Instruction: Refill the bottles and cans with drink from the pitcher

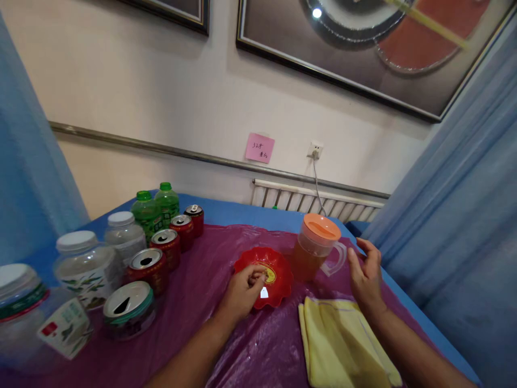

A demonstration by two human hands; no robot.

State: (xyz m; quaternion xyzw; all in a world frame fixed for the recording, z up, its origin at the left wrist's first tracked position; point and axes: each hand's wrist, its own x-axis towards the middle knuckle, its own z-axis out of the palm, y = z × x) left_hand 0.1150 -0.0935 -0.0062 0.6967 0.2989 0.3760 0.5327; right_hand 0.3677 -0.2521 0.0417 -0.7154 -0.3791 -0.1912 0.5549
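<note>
Over the red scalloped dish (283,288), my left hand (244,290) has its fingers curled and pinched together; whatever they hold, if anything, is too small to make out. Beside the dish stands a clear pitcher (307,257) of amber liquid, with an orange lid (321,226) on top. My right hand (367,274) is open just right of the pitcher's handle (337,261), apart from it, fingers spread. In front of the pitcher lies a folded yellow cloth (343,339).
Left of the dish, red cans (165,247) form a row, with clear jars (86,264) and green bottles (166,202) behind. A wide can (129,310) is nearest. Purple sheeting (181,334) covers the blue tabletop (242,210). Blue curtains (456,205) hang at both sides.
</note>
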